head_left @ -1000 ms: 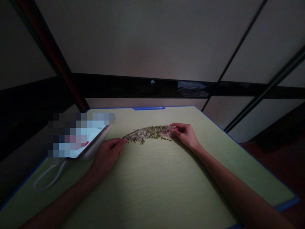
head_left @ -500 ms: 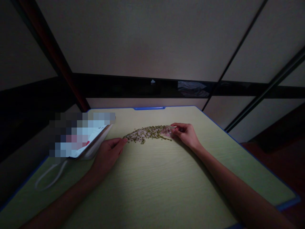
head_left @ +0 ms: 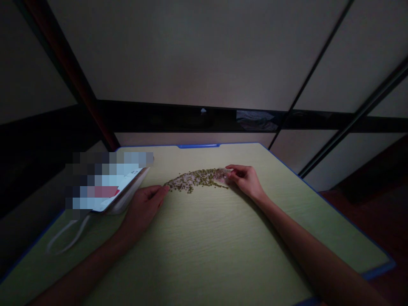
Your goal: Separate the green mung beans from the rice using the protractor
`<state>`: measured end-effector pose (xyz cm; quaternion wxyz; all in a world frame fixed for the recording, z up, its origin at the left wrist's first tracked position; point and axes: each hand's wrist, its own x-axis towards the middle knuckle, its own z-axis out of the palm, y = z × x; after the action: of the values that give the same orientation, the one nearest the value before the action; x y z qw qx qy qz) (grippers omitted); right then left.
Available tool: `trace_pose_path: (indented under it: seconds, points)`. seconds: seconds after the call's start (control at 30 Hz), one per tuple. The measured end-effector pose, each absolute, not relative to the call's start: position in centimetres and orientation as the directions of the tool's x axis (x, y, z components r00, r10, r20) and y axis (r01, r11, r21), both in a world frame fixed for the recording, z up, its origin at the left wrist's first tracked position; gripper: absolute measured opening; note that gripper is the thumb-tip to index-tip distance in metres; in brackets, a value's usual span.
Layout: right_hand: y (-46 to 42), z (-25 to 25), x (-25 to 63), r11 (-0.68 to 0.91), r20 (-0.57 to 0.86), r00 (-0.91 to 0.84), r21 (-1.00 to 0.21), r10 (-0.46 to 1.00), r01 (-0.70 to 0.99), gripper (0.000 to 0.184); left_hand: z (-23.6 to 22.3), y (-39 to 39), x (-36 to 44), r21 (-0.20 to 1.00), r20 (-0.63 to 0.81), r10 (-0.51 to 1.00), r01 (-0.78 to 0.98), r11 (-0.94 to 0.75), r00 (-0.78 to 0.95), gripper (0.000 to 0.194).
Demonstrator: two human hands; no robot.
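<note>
A curved strip of pale pinkish material with small olive-green bead-like pieces (head_left: 197, 178) spans the gap between my hands, on or just above the table. Its left tip is pinched between the thumb and fingers of my left hand (head_left: 147, 204). At the other end, where the strip looks thinner and pinker, the fingertips of my right hand (head_left: 245, 180) are closed on it. The strip's lower edge is ragged, with small green bits hanging or lying along it. Dim light leaves its exact kind unclear.
A lit device (head_left: 127, 180), its screen partly blurred out, leans on a pale support at the left, with a white loop (head_left: 68, 244) in front. The pale table (head_left: 204, 255) has a blue rim. Behind it stand wardrobe-like panels (head_left: 191, 55) with a dark band.
Both hands keep their hold on the strip. My right hand and the strip's right end sit very slightly further left. The whole view has shifted a little.
</note>
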<state>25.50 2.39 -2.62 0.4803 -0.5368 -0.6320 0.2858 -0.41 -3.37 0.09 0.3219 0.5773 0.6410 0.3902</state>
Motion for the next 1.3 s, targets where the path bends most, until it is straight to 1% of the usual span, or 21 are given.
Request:
trace_pose_path:
  seconds: [0.2, 0.47, 0.87, 1.3]
  points:
    - [2.23, -2.64, 25.52, 0.259, 0.283, 0.010, -0.891, 0.959, 0.373, 0.032, 0.10, -3.31, -0.42, 0.882, 0.022, 0.991, 0.470, 0.043, -0.132, 0.036]
    - [2.09, -2.62, 25.47, 0.263, 0.284, 0.007, -0.899, 0.959, 0.351, 0.030, 0.31, -3.45, -0.32, 0.871, 0.029, 0.991, 0.489, 0.040, -0.132, 0.037]
    - [2.60, -3.02, 25.42, 0.277, 0.318, 0.031, -0.867, 0.948, 0.413, 0.028, -0.22, -3.22, -0.64, 0.867, 0.028, 0.993, 0.498, 0.033, -0.114, 0.036]
    - [2.37, -2.72, 24.90, 0.251, 0.304, 0.070, -0.878, 0.950, 0.407, 0.039, -0.19, -3.31, -0.54, 0.866, 0.017, 0.993, 0.498, 0.043, -0.115, 0.037]
